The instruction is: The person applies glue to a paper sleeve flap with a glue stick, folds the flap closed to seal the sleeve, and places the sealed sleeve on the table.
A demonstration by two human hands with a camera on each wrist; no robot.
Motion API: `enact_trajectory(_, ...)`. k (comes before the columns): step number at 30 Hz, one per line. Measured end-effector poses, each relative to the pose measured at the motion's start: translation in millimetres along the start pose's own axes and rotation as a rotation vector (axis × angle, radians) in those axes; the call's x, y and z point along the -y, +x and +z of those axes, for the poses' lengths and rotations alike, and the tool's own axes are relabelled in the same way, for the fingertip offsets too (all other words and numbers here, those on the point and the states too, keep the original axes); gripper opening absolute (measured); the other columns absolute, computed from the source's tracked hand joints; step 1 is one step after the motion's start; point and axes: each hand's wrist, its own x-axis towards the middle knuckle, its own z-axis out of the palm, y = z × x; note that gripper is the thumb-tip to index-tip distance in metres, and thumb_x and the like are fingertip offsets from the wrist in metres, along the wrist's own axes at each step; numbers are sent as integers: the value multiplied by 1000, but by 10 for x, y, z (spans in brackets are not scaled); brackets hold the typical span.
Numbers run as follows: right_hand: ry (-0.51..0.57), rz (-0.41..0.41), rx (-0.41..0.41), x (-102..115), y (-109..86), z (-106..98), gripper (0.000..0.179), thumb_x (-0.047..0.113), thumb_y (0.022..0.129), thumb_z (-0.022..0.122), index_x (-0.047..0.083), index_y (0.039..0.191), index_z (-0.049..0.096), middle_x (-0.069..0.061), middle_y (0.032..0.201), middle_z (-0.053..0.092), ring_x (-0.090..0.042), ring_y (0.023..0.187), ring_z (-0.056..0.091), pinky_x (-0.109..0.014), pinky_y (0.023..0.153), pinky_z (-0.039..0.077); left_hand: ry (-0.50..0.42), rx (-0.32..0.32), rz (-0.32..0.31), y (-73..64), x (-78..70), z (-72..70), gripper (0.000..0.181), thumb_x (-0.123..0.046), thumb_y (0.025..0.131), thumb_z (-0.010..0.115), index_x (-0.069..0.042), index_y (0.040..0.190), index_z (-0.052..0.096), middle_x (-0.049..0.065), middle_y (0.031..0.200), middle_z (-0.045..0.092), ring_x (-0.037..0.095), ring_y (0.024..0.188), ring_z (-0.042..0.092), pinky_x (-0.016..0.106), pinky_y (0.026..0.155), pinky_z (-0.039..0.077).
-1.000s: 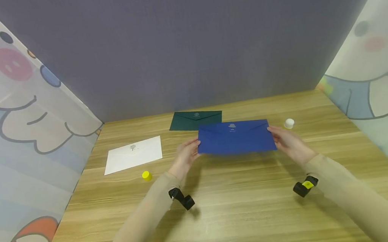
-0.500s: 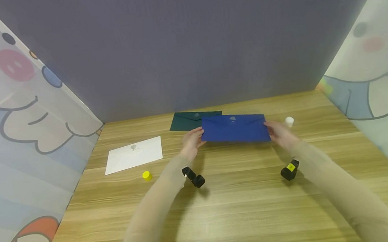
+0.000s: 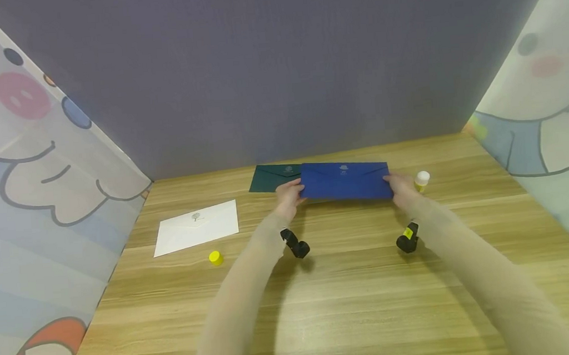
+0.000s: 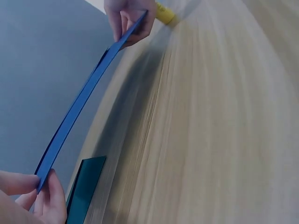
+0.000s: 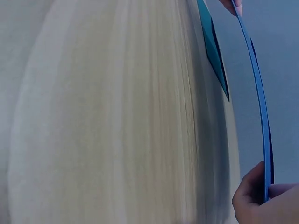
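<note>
A blue envelope (image 3: 345,181) with a small pale print hangs above the back of the table, held by its two short ends. My left hand (image 3: 288,197) pinches the left end between thumb and fingers. At the other end my right hand (image 3: 401,188) grips it the same way. Both wrist views show the blue envelope (image 4: 77,107) edge-on, raised off the wood with its shadow below. Behind its left part lies a dark green envelope (image 3: 274,178), partly covered in the head view. Just beyond my right hand stands a small white-capped yellow bottle (image 3: 422,181).
To the left a white envelope (image 3: 195,228) lies flat on the wooden table (image 3: 355,305). A small yellow cylinder (image 3: 215,258) stands near it. A grey panel (image 3: 286,71) rises along the back edge, and printed curtains (image 3: 32,219) hang at both sides.
Both hands have carried the blue envelope away from me toward the back panel and slightly right. It now overlaps more of the green envelope. The other things have stayed put.
</note>
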Motion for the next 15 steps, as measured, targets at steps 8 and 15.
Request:
enact_trajectory(8, 19, 21, -72, 119, -116, 63, 51, 6, 95, 28, 1, 140, 6, -8, 147, 1, -21, 134, -1, -31, 108, 3, 0, -1, 6, 113, -6, 91, 31, 2, 86, 51, 0, 117, 56, 15, 125, 50, 24, 109, 52, 35, 89, 44)
enact_trajectory(15, -33, -63, -183, -2, 125, -46, 47, 7, 93, 34, 0, 138, 22, -12, 145, 17, -23, 133, 12, -32, 108, 12, 110, 21, 145, 1175, 677, 125, 21, -4, 79, 64, -14, 97, 68, 3, 103, 62, 13, 90, 61, 28, 70, 52)
